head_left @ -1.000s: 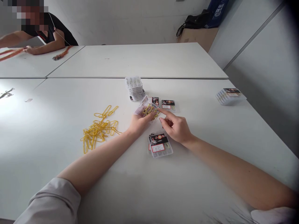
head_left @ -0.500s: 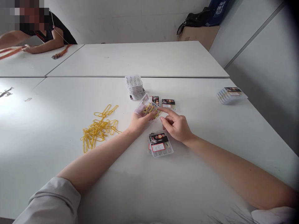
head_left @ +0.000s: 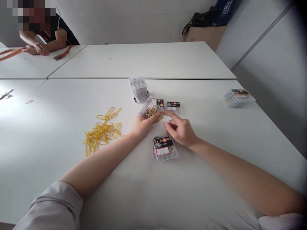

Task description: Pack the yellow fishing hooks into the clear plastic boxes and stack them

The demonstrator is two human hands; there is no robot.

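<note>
My left hand (head_left: 143,125) is wrapped round a clear plastic box (head_left: 146,107) whose lid stands up, with the thumb over its near side. Yellow looped cords (head_left: 151,111) lie inside, partly covered by that thumb. The index finger of my right hand (head_left: 183,131) is stretched out to the box's right edge. Its thumb is apart and the other fingers are curled, with nothing seen in them. Just below the hands, a closed box with a black label (head_left: 165,148) overlaps another one. One more labelled box (head_left: 174,107) lies flat behind my right fingertip.
A pile of yellow cord loops (head_left: 100,134) lies to the left. A stack of clear boxes (head_left: 138,88) stands behind the held box, and another stack (head_left: 237,98) sits near the right edge. Across the table (head_left: 144,60) a person leans beside orange cords (head_left: 63,53).
My right hand has shifted slightly, its index finger still at the box edge. My left hand keeps the box in place. The person opposite has brought one arm inward.
</note>
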